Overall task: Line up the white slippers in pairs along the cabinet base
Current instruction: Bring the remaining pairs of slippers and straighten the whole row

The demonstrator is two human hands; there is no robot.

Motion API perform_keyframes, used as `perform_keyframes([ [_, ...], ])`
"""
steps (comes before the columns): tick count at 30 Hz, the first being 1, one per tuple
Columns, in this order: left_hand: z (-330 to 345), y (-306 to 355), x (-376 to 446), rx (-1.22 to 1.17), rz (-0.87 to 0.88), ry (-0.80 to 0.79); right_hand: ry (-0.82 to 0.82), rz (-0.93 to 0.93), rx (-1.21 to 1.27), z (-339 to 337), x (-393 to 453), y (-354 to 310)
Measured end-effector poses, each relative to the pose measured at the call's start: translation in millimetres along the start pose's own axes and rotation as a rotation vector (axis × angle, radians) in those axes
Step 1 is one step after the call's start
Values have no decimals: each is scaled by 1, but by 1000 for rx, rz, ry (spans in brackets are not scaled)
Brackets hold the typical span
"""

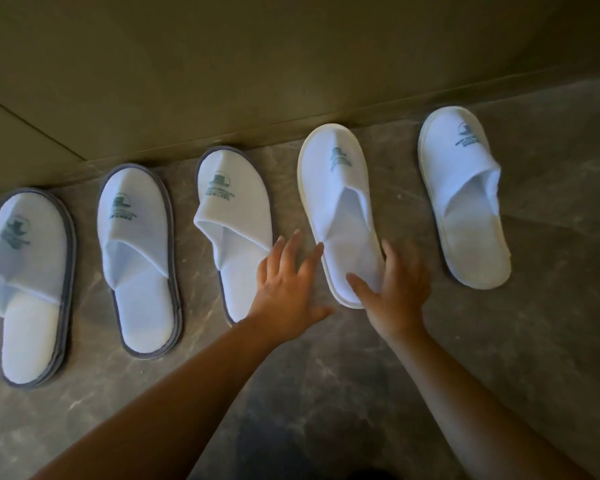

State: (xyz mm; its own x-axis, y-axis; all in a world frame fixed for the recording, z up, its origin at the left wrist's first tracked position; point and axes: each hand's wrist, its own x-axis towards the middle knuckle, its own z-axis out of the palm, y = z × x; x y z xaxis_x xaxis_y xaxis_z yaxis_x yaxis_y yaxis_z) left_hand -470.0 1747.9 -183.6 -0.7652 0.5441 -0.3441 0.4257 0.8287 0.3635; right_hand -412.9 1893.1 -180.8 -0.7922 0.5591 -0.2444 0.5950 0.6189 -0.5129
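Note:
Several white slippers lie toes-first against the cabinet base (222, 133). Three have grey trim: the far-left one (32, 282), the second (139, 258) and the third (236, 220). Two have cream trim: the fourth (340, 202) and the far-right one (465, 199), which lies apart from the fourth. My left hand (288, 285) hovers flat with spread fingers between the third and fourth slippers, covering the third's heel edge. My right hand (392, 289) touches the fourth slipper's heel, thumb on the insole and fingers along its right side.
The floor (326, 393) is dark marbled stone, open in front of the slippers and to the right. A beige cabinet front (291, 46) rises behind the row. Both forearms reach in from the bottom of the view.

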Motion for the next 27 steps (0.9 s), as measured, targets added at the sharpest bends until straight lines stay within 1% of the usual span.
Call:
perform_keyframes([
  [2,7,12,9,12,37,-75,115,21,-7,-21,12,16],
  [4,16,20,17,22,51,-120,167,100,-73,-39,26,38],
  [8,29,26,27,87,28,-175,114,239,-138,-55,48,74],
  [12,32,26,32,132,8,-167,84,323,-125,-55,62,87],
  [18,33,24,32,124,29,-143,82,303,-110,-51,64,87],
  [23,31,27,31,116,28,-143,6,213,-121,-43,59,78],
  [27,28,30,31,111,20,-154,7,213,-125,-43,60,75],
])
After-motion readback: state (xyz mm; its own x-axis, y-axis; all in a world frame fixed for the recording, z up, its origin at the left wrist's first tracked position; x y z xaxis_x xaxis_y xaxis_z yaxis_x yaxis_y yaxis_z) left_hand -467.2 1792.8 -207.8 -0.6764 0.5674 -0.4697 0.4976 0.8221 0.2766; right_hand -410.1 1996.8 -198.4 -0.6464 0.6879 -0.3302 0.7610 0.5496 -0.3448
